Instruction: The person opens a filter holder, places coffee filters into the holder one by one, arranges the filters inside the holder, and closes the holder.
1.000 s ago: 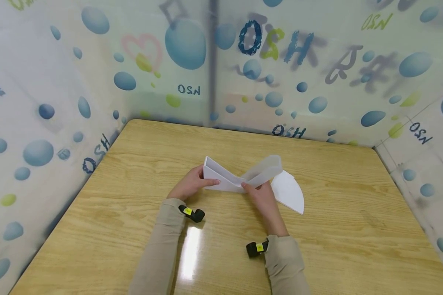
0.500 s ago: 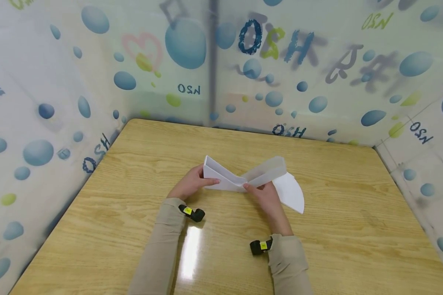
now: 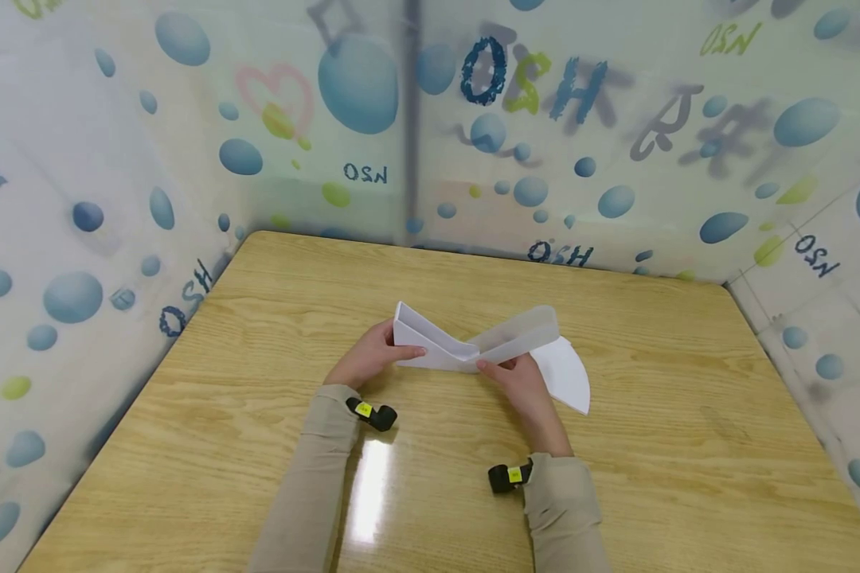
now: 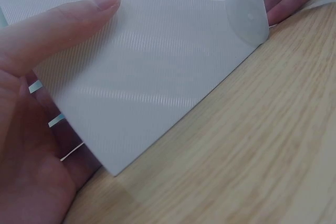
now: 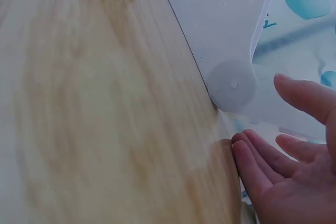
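Observation:
A white ribbed plastic case [image 3: 444, 360], narrow and open at the top, stands on the table in the head view. A translucent cover [image 3: 519, 330] swings out to its right from a round pivot [image 5: 234, 85]. My left hand [image 3: 369, 354] holds the case's left end, thumb [image 4: 79, 19] on the front and fingers behind. My right hand [image 3: 525, 383] holds the cover near the pivot, thumb [image 5: 299, 93] in front, other fingers below and behind. Partly hidden behind the cover and right hand, a fan-shaped white stack [image 3: 569, 378], resembling paper filters, lies on the table.
The wooden table [image 3: 688, 414] reaches well past both hands on every side. Printed wall sheets [image 3: 616, 119] with blue drops enclose its back and sides. Black wrist cameras [image 3: 373, 414] sit at both sleeves.
The right hand has shifted slightly right, and the cover has swung a little lower and outward to the right. The left hand and the case have stayed in place.

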A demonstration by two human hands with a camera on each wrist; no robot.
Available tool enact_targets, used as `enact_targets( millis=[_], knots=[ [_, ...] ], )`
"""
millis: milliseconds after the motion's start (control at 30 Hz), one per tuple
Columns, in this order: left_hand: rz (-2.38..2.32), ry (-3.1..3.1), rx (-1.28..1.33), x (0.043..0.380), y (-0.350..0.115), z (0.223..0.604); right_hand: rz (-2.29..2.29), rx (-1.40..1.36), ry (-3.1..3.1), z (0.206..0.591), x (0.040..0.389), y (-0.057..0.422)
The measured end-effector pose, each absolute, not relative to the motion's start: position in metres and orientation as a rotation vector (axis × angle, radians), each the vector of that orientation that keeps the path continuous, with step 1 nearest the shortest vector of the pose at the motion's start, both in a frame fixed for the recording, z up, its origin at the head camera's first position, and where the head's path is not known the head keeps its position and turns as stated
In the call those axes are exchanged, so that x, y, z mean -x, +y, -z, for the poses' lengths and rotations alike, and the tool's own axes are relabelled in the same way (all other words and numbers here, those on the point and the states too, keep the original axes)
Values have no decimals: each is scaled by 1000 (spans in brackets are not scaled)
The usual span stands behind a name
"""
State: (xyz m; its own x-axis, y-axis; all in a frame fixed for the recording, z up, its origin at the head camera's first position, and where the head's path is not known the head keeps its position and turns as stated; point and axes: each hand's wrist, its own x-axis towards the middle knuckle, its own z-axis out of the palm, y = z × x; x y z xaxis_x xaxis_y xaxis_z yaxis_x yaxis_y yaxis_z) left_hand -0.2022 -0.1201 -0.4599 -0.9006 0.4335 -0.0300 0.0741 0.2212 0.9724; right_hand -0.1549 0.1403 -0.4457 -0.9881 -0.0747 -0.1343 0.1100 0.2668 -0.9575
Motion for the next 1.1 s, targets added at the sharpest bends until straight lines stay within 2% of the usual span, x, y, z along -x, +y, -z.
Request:
enact_targets(
  millis=[800,1100],
  knots=[
    [-1727,2210,-477,202,-121,460,1754,-66,2544,441,152,153],
    [-1741,2188,-459,201,-119,459,1856,-228,2576,437,152,162]
  ],
)
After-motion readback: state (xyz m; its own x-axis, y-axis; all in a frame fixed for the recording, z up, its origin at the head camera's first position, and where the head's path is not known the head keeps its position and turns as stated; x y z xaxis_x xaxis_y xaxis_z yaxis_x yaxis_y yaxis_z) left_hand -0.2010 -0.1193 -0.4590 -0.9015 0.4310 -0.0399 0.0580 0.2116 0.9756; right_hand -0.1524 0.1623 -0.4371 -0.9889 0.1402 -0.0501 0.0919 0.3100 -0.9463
